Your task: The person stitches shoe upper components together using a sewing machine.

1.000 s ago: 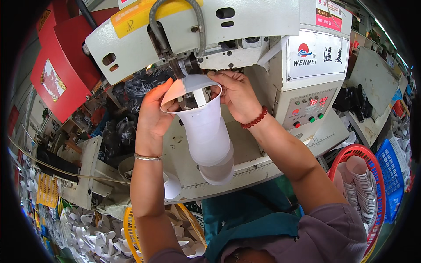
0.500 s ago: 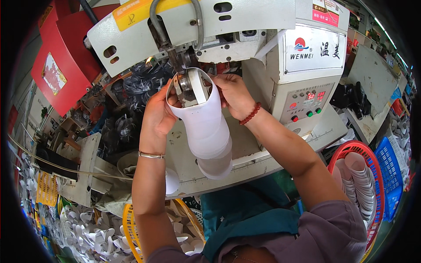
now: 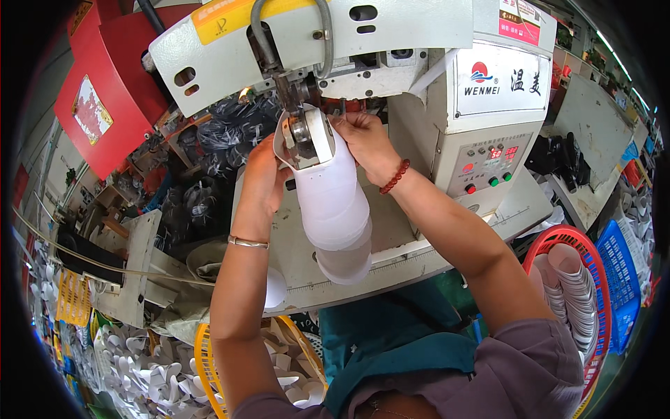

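Observation:
A white shoe upper point(image 3: 331, 202) hangs toward me from the machine, its opening set around a metal roller point(image 3: 299, 129) and a pale post. At the left rim of the opening is my left hand point(image 3: 262, 174), closed on the edge, its fingertips partly hidden behind the material. My right hand point(image 3: 366, 143) pinches the right rim between thumb and fingers. The toe end of the upper rests low over the machine's table point(image 3: 293, 258), near its front edge. Another white rounded piece point(image 3: 275, 288) lies beside my left forearm.
The machine's control box point(image 3: 488, 164) with lit display stands right of my hands. A red basket point(image 3: 606, 307) of stacked white pieces and a blue crate point(image 3: 620, 272) sit at right. A yellow basket point(image 3: 204, 359) is below left; dark plastic-wrapped items point(image 3: 234, 136) lie behind.
My left hand has slid a little along the left rim, its thumb now lower. The upper's opening has narrowed and turned slightly around the roller. The right hand keeps its hold.

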